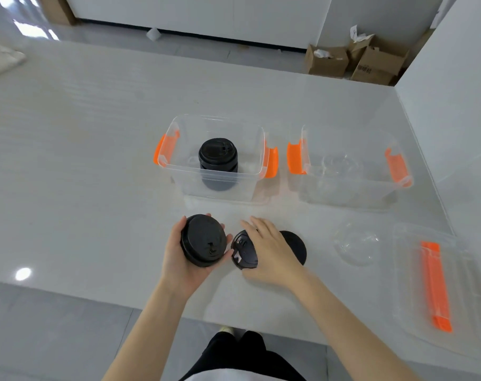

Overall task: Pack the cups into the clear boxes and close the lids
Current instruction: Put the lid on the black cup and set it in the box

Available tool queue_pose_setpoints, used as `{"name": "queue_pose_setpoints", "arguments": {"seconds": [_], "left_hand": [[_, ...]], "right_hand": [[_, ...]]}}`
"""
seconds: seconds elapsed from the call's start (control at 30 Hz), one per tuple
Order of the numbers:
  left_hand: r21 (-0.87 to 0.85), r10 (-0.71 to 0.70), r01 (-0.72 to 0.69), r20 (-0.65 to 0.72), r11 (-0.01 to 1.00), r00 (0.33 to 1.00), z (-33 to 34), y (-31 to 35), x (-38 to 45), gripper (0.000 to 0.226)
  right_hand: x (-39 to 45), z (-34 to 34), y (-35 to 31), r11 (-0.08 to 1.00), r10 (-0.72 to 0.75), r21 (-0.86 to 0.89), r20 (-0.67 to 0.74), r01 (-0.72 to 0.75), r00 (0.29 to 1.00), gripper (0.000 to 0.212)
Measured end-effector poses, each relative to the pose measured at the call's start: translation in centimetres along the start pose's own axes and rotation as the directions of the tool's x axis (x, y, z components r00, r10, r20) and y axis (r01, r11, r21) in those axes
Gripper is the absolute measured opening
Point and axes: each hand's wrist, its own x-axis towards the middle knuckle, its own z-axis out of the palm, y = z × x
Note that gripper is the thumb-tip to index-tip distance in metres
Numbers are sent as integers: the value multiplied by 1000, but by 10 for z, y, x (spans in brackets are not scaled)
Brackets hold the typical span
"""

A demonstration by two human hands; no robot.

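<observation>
Two clear boxes with orange latches stand open on the white table. The left box [178, 171] holds one black lidded cup [218, 160] standing upright. The right box [371, 193] holds clear cups [335, 163], hard to make out. My left hand [178, 259] holds a black lidded cup [203, 240] just above the table, in front of the left box. My right hand [272, 251] rests on another black cup [294, 246] lying on its side, its lid [243, 250] facing left. A clear domed cup [356, 244] lies to the right.
A clear box lid with an orange strip [437, 284] lies at the table's right front. Cardboard boxes [354, 61] sit on the floor beyond the far right corner. A wall [459, 78] runs along the table's right edge. My legs show below the near edge.
</observation>
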Motion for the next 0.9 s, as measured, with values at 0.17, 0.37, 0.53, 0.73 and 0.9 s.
{"name": "queue_pose_setpoints", "arguments": {"seconds": [0.17,0.37,0.53,0.73,0.9], "left_hand": [[-1,21,-21,-26,1000,999,-12,5,1,46],[-36,7,-7,-11,999,1000,-12,8,8,44],[-21,-73,74,44,997,996,-3,8,14,49],[260,-378,369,-14,893,926,9,16,20,51],[423,-480,427,22,799,877,10,21,23,37]], "right_hand": [[15,8,9,998,20,-69,107,-13,994,97],[18,-25,-4,956,59,293,-144,-14,988,99],[12,-57,-31,916,-61,378,-211,138,976,97],[-3,-61,-43,915,-362,182,-25,361,932,86],[-5,-70,-43,874,-481,-89,-14,478,877,80]]}}
